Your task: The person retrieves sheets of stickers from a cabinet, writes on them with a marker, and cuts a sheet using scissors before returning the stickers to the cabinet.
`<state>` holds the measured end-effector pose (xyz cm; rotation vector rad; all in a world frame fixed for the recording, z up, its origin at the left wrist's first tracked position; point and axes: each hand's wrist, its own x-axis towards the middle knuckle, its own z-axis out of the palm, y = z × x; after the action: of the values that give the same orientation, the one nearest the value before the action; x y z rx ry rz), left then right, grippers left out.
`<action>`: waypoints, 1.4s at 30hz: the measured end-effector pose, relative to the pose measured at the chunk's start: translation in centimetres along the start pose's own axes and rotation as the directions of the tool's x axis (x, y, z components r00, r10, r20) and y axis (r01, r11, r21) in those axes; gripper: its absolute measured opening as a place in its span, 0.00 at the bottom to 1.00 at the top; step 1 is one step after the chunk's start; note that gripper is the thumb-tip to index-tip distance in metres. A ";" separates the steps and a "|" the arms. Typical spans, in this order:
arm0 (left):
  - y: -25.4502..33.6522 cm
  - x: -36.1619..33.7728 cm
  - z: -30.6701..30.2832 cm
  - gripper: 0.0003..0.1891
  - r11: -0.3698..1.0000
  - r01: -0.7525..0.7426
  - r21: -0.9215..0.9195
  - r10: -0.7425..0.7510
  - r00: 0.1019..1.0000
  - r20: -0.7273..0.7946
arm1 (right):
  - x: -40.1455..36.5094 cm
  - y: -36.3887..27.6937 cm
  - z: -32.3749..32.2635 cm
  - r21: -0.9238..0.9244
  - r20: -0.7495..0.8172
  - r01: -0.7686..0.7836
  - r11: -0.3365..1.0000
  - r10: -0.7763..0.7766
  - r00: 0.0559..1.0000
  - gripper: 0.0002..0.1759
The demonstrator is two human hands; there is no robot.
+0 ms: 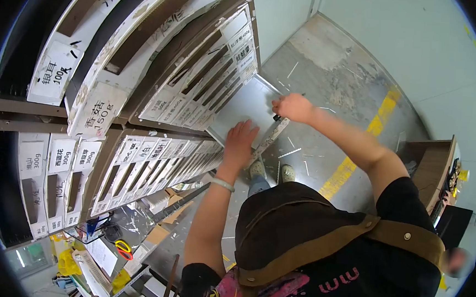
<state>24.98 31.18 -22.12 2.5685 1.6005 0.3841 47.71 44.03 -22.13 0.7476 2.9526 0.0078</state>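
A drawer [246, 106] with a grey bottom is pulled out from a brown cabinet, and its worn white front panel [272, 135] faces my body. My left hand [241, 141] lies in the drawer near that panel, fingers stretched out and holding nothing visible. At the panel's far end, my right hand [294, 107] is closed in a fist. A small black piece [277, 117] shows just under its fingers, too small to name. Whether the fist grips that piece or the panel is hidden.
Rows of labelled drawers [157, 162] fill the cabinet on the left. White paper strips [289, 151] litter the concrete floor around my shoes. Yellow-handled scissors [124, 249] lie on a cluttered table at lower left. A wooden desk [432, 173] stands at right.
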 end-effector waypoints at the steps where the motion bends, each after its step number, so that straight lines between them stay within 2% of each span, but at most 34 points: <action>1: -0.8 0.1 0.7 0.19 1.000 -0.009 0.010 0.009 1.000 0.015 | 0.6 0.7 0.2 -0.048 0.027 0.059 0.997 -0.058 0.998 0.06; 3: -2.3 0.5 1.9 0.14 0.999 -0.031 0.031 0.030 0.999 0.045 | 2.0 1.5 0.6 -0.073 0.038 0.168 0.983 -0.165 0.986 0.06; 6: -3.3 1.0 1.7 0.05 0.985 0.170 -0.014 -0.171 0.982 -0.078 | 2.6 2.6 0.9 -0.137 -0.004 0.289 0.948 -0.292 0.956 0.06; 9: -3.7 1.2 0.4 0.06 0.916 0.292 -0.274 -0.367 0.887 -0.280 | 2.5 3.1 0.7 -0.174 -0.034 0.350 0.921 -0.361 0.932 0.06; 12: -4.0 1.1 0.1 0.06 0.883 0.267 -0.386 -0.398 0.862 -0.314 | 2.3 3.5 0.7 -0.196 0.045 0.384 0.902 -0.383 0.923 0.05; 16: -4.2 0.7 0.1 0.07 0.884 0.266 -0.385 -0.399 0.858 -0.324 | 2.5 4.0 0.0 -0.219 0.125 0.476 0.852 -0.459 0.879 0.04; 19: -4.0 0.6 -0.1 0.09 0.859 0.282 -0.428 -0.439 0.836 -0.330 | 2.4 3.8 -1.7 -0.115 0.080 0.351 0.929 -0.344 0.936 0.08; 22: -4.3 0.5 -0.4 0.11 0.819 0.347 -0.456 -0.503 0.818 -0.279 | 2.6 4.7 -2.4 -0.053 -0.043 0.384 0.922 -0.386 0.922 0.07; 24: -4.8 0.6 -0.5 0.11 0.785 0.409 -0.465 -0.548 0.809 -0.213 | 2.5 5.3 -3.5 0.054 -0.119 0.356 0.933 -0.348 0.930 0.07; 25: -4.9 0.7 -0.7 0.11 0.791 0.392 -0.470 -0.538 0.811 -0.229 | 2.3 5.5 -4.2 0.107 -0.155 0.343 0.933 -0.326 0.933 0.07; 30: -5.1 1.0 -1.5 0.12 0.839 0.235 -0.491 -0.428 0.841 -0.330 | 0.6 6.0 -7.1 0.357 -0.073 0.226 0.906 -0.214 0.974 0.08; 31: -5.1 1.1 -1.6 0.11 0.830 0.239 -0.505 -0.432 0.847 -0.309 | 0.1 5.9 -7.5 0.406 -0.050 0.191 0.894 -0.186 0.981 0.09; 34: -4.8 1.0 -2.1 0.11 0.808 0.276 -0.520 -0.443 0.867 -0.228 | -1.3 6.0 -8.1 0.558 -0.151 0.207 0.804 -0.147 0.977 0.12; 36: -4.5 0.8 -2.6 0.13 0.807 0.326 -0.491 -0.450 0.880 -0.155 | -2.9 5.3 -9.0 0.487 -0.153 0.221 0.845 -0.166 0.974 0.13; 39: -2.8 -0.2 -4.6 0.16 0.879 0.210 -0.428 -0.330 0.916 -0.229 | -5.2 3.5 -11.1 0.439 -0.175 0.240 0.866 -0.180 0.968 0.11; 42: -0.5 -3.2 -6.9 0.22 0.804 0.277 -0.527 -0.432 0.881 -0.196 | -7.2 2.6 -13.2 0.381 -0.277 0.315 0.869 -0.218 0.936 0.09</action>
<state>21.41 28.20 -16.08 1.8441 1.7534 1.0381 53.97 43.11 -8.30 0.3771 3.2944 -0.6258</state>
